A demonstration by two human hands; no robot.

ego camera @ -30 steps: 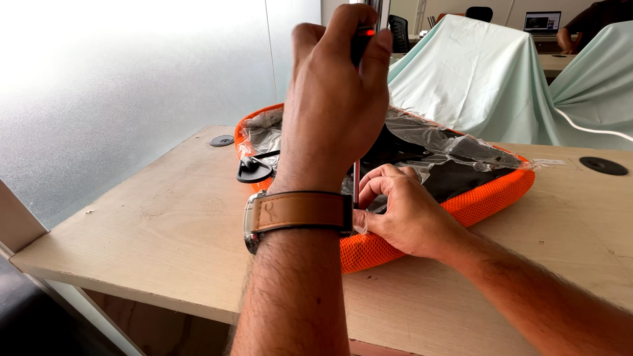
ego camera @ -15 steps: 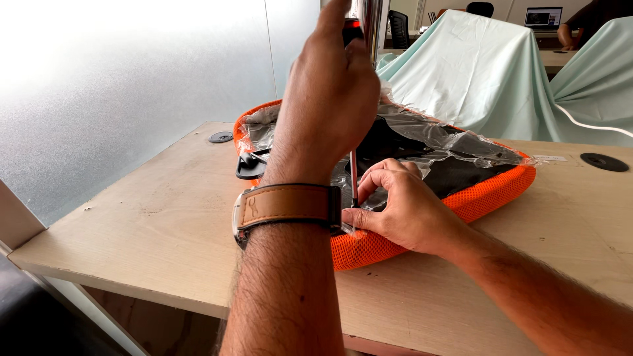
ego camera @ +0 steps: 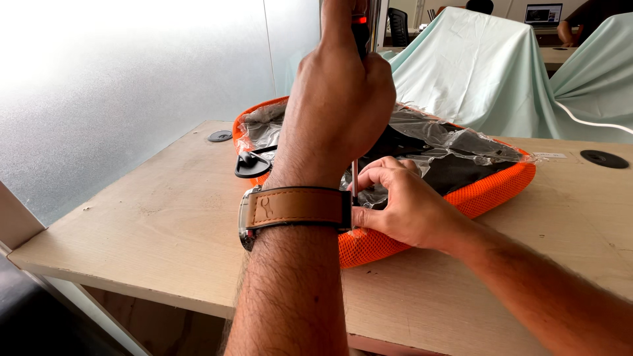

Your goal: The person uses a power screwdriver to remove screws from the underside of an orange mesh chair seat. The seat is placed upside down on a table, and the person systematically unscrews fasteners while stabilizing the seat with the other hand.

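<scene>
An orange mesh seat pad (ego camera: 491,191) lies upside down on a pale wooden table (ego camera: 151,224), its black underside covered in crinkled clear plastic (ego camera: 422,135). My left hand (ego camera: 343,99), a brown-strapped watch (ego camera: 297,207) on its wrist, is closed around the red and black handle of a screwdriver (ego camera: 359,29) held upright. The thin shaft (ego camera: 354,179) runs down to the pad's near edge. My right hand (ego camera: 402,204) pinches the lower shaft there and rests on the pad. A black lever (ego camera: 254,163) sticks out at the pad's left side.
Round cable grommets (ego camera: 219,136) (ego camera: 604,159) sit in the tabletop. A frosted glass wall (ego camera: 132,79) runs along the left. Pale green cloths (ego camera: 468,66) cover furniture behind the table. Another person's hand (ego camera: 567,29) is by a laptop far back.
My left hand has risen a little with the screwdriver handle, now reaching the top of the view. My right hand stays at the shaft's lower end.
</scene>
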